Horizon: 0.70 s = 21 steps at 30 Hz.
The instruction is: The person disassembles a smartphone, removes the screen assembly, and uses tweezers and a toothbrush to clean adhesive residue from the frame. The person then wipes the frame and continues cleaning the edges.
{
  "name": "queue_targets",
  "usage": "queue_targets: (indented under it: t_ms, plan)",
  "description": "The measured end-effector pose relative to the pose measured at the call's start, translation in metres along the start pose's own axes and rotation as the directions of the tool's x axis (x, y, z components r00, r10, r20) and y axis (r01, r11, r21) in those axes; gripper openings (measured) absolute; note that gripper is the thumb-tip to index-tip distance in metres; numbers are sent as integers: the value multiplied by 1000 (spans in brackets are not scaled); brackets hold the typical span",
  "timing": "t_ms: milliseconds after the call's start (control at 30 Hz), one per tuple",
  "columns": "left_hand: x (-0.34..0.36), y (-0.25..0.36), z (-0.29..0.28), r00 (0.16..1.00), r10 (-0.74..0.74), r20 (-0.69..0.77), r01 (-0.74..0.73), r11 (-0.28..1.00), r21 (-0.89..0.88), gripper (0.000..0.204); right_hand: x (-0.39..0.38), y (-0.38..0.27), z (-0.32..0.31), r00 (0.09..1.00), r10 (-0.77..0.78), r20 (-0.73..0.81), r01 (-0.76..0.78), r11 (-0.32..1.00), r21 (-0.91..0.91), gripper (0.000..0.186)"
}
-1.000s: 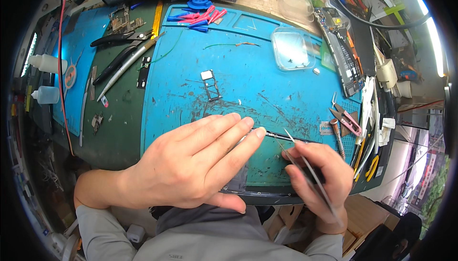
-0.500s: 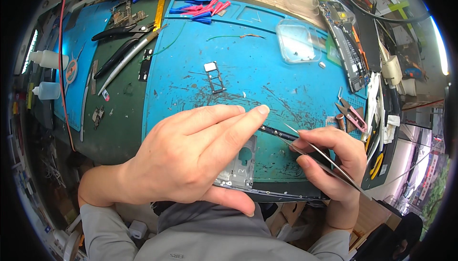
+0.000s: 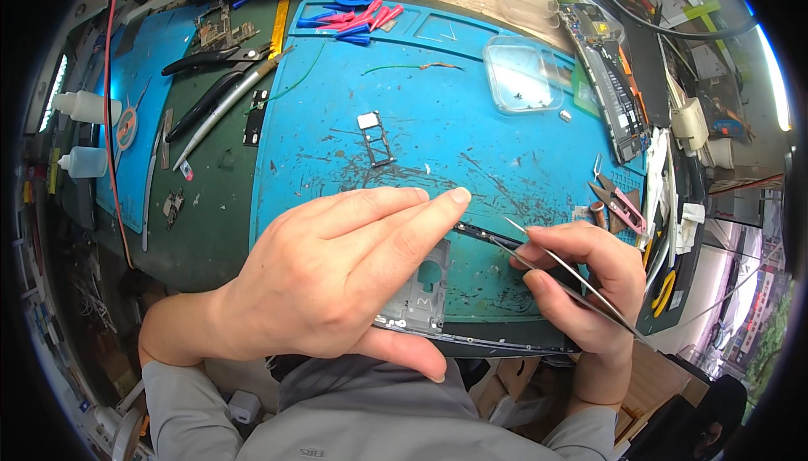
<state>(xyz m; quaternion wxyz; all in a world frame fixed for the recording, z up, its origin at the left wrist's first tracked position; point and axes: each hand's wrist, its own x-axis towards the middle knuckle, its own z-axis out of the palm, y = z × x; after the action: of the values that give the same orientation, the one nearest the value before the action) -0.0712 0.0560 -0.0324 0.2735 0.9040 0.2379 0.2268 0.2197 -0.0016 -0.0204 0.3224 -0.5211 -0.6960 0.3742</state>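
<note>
My left hand [image 3: 337,267] spans a phone's mid-frame [image 3: 412,303], its long fingers along the far rail and its thumb by the near edge, gripping it. Much of the frame lies hidden under that hand; a grey panel and thin dark side rails show. Between thumb and fingers, my right hand [image 3: 581,284] is closed on metal tweezers [image 3: 581,280]. The tweezers' two tips are spread apart, one close to the far rail [image 3: 480,233], the other beyond it. Farther off on the blue mat [image 3: 404,116] lies a small card tray [image 3: 376,141] with a white piece at one end.
Pink and blue cone tips [image 3: 362,19] and a green wire [image 3: 412,66] lie at the back. At right are a clear plastic box [image 3: 522,74], an opened phone [image 3: 608,82] and pink-handled snips [image 3: 623,207]. Pliers [image 3: 219,82] and bottles [image 3: 84,160] stand or lie at left.
The view has shifted very slightly. The tweezers have tilted a little, their tips now a bit wider apart. My left hand keeps its place on the phone frame.
</note>
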Motion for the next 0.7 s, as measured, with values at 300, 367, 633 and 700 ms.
queue_targets:
  t_ms: [300,367,633,700]
  plan:
    - [0,0,1,1000,4,-9,-4,1000,8,115,0,-4,-3,997,58,48,-58,998,15,39]
    - [0,0,1,1000,3,-11,-3,1000,10,114,-1,-3,-3,997,57,45,-58,998,19,39]
    - [-1,0,1,1000,5,-11,-5,1000,12,113,-1,-2,-2,999,33,37,-34,999,15,38]
    - [0,0,1,1000,8,-12,-8,1000,9,113,0,-2,-2,999,35,36,-36,999,11,37]
